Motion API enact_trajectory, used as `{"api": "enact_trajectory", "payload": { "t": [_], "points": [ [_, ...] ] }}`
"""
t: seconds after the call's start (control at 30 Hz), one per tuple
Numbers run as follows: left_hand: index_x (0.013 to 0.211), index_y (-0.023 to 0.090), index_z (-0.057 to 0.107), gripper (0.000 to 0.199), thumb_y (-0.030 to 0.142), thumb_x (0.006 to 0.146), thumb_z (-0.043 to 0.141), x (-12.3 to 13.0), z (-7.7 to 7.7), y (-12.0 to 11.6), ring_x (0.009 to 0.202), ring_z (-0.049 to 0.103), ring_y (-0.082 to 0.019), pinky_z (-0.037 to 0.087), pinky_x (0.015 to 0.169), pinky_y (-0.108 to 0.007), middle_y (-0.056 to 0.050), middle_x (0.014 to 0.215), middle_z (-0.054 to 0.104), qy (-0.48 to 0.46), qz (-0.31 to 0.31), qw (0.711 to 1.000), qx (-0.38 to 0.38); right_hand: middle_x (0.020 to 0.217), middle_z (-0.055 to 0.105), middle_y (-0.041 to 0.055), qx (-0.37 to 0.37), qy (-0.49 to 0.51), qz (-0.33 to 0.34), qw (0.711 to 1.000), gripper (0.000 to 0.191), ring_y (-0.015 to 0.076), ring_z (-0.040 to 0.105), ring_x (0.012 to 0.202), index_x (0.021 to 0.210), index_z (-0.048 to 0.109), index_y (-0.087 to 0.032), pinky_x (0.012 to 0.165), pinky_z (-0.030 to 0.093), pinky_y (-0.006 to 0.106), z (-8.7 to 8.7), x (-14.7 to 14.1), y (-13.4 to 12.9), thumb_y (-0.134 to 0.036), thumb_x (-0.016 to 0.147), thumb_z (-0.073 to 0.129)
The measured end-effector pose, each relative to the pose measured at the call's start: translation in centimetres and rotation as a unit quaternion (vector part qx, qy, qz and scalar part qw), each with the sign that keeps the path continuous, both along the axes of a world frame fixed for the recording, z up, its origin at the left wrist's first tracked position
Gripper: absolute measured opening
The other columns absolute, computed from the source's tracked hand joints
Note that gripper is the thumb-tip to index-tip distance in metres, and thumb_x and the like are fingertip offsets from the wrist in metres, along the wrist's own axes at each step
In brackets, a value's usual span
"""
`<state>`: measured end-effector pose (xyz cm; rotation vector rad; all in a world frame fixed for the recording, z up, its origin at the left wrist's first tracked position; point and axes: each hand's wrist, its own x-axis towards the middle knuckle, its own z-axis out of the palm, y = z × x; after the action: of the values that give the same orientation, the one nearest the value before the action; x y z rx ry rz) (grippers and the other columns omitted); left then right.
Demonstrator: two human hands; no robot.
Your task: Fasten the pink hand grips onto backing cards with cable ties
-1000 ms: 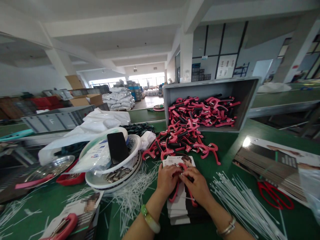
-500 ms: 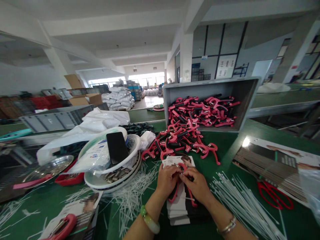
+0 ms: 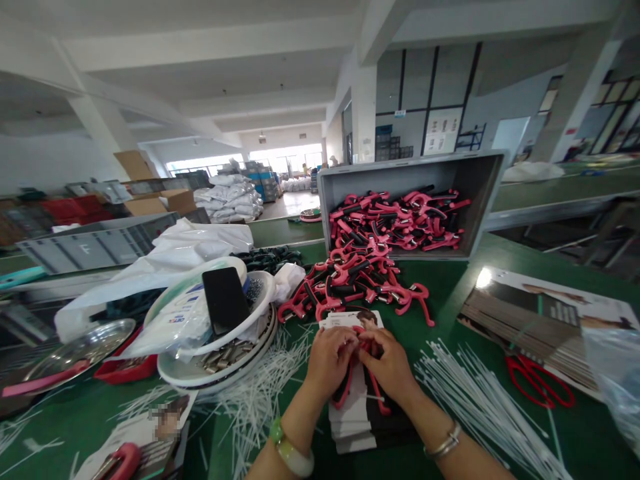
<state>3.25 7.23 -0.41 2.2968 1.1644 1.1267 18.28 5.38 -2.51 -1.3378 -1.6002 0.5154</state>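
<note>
Left hand (image 3: 329, 360) and right hand (image 3: 387, 365) clenched close together on pink-black plastic C-shaped handle (image 3: 343, 392), over stack of white printed cards (image 3: 353, 427). Fingers hide exact hold; close, steady pinch suits fine work. Loose pile of pink-black handles (image 3: 350, 287) just beyond stack.

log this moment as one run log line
left hand, right hand: both on red-and-black plastic tool | under it: printed cards | nearby: white cable ties, red scissors
</note>
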Motion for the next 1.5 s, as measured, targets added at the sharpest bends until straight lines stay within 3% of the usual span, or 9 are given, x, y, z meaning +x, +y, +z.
{"api": "enact_trajectory", "payload": {
  "t": [0.13, 0.33, 0.43, 0.63, 0.8, 0.93, 1.1, 1.27, 1.5],
  "points": [
    [0.079, 0.018, 0.063, 0.015, 0.019, 0.084, 0.049, 0.6, -0.2, -0.7, 0.091, 0.052, -0.019, 0.042, 0.082, -0.035, -0.006, 0.093, 0.057, -0.03, 0.033, 0.992, 0.12, 0.102, 0.062, 0.0079, 0.073, 0.001, 0.028, 0.997, 0.023, 0.0208, 0.053, 0.109, 0.089, 0.067, -0.021, 0.095, 0.04, 0.037, -0.2, -0.1, -0.2, -0.016, 0.076, 0.05],
    [0.078, 0.019, 0.062, 0.017, 0.016, 0.084, 0.047, 1.0, 0.6, -1.3, 0.086, 0.05, -0.018, 0.041, 0.079, -0.033, -0.005, 0.084, 0.051, -0.057, 0.07, 0.979, 0.181, 0.109, 0.059, 0.0094, -0.012, -0.169, -0.009, 0.986, 0.018, 0.0247, 0.055, 0.101, 0.09, 0.069, -0.023, 0.087, 0.043, 0.041, 0.7, -0.3, -0.2, -0.028, 0.079, 0.056],
    [0.081, 0.019, 0.061, 0.015, 0.021, 0.085, 0.047, 0.9, 0.7, -1.5, 0.087, 0.051, -0.018, 0.043, 0.079, -0.033, -0.005, 0.087, 0.054, -0.05, 0.072, 0.987, 0.138, 0.112, 0.058, 0.009, 0.008, -0.164, -0.006, 0.986, 0.017, 0.0235, 0.054, 0.103, 0.09, 0.069, -0.023, 0.088, 0.043, 0.04, 0.7, 0.0, -0.1, -0.026, 0.079, 0.056],
    [0.104, 0.02, 0.058, 0.027, 0.028, 0.079, 0.054, -0.1, -0.7, -2.4, 0.101, 0.053, -0.023, 0.042, 0.089, -0.039, -0.008, 0.105, 0.061, 0.042, 0.085, 0.993, -0.075, 0.093, 0.066, 0.0056, 0.097, -0.12, 0.041, 0.987, 0.018, 0.0208, 0.057, 0.099, 0.081, 0.069, -0.023, 0.087, 0.043, 0.037, 0.5, 0.5, -0.1, -0.027, 0.085, 0.052],
    [0.115, 0.027, 0.057, 0.036, 0.025, 0.08, 0.051, 0.5, -0.5, -3.1, 0.114, 0.047, -0.023, 0.038, 0.095, -0.036, -0.004, 0.119, 0.058, 0.066, 0.143, 0.976, -0.151, 0.083, 0.066, 0.0069, 0.104, -0.263, 0.07, 0.957, 0.021, 0.0195, 0.058, 0.085, 0.079, 0.067, -0.02, 0.077, 0.044, 0.031, 1.5, 0.6, -1.7, -0.019, 0.084, 0.047],
    [0.113, 0.03, 0.059, 0.033, 0.03, 0.082, 0.05, 0.7, -0.3, -3.0, 0.115, 0.048, -0.021, 0.037, 0.096, -0.033, -0.002, 0.12, 0.059, 0.061, 0.152, 0.973, -0.161, 0.079, 0.065, 0.0069, 0.065, -0.375, 0.104, 0.919, 0.023, 0.0178, 0.058, 0.078, 0.074, 0.067, -0.019, 0.068, 0.044, 0.027, 1.9, 0.8, -2.3, -0.014, 0.082, 0.046],
    [0.093, 0.027, 0.067, 0.027, 0.045, 0.076, 0.058, 0.8, -0.4, -2.2, 0.097, 0.056, -0.027, 0.043, 0.082, -0.038, -0.006, 0.102, 0.065, 0.065, 0.178, 0.968, -0.162, 0.082, 0.065, 0.0055, 0.099, -0.284, 0.098, 0.949, 0.021, 0.0179, 0.056, 0.082, 0.078, 0.067, -0.02, 0.074, 0.044, 0.029, 1.1, 1.4, -2.2, -0.015, 0.082, 0.048],
    [0.086, 0.026, 0.067, 0.021, 0.042, 0.073, 0.062, 1.3, -0.4, -1.4, 0.089, 0.058, -0.026, 0.043, 0.073, -0.034, -0.005, 0.096, 0.067, 0.075, 0.184, 0.969, -0.15, 0.078, 0.064, 0.0058, 0.117, -0.242, 0.123, 0.955, 0.021, 0.0175, 0.056, 0.079, 0.074, 0.066, -0.02, 0.072, 0.044, 0.029, 0.9, 1.7, -2.1, -0.016, 0.082, 0.047],
    [0.088, 0.026, 0.065, 0.016, 0.035, 0.075, 0.061, 1.8, -0.6, -1.1, 0.092, 0.058, -0.024, 0.044, 0.079, -0.036, -0.004, 0.1, 0.065, 0.042, 0.153, 0.975, -0.157, 0.081, 0.065, 0.0041, 0.063, -0.205, 0.162, 0.963, 0.016, 0.0161, 0.057, 0.08, 0.077, 0.065, -0.019, 0.075, 0.043, 0.028, 2.2, 1.9, -2.7, -0.022, 0.083, 0.05]
  ]
}}
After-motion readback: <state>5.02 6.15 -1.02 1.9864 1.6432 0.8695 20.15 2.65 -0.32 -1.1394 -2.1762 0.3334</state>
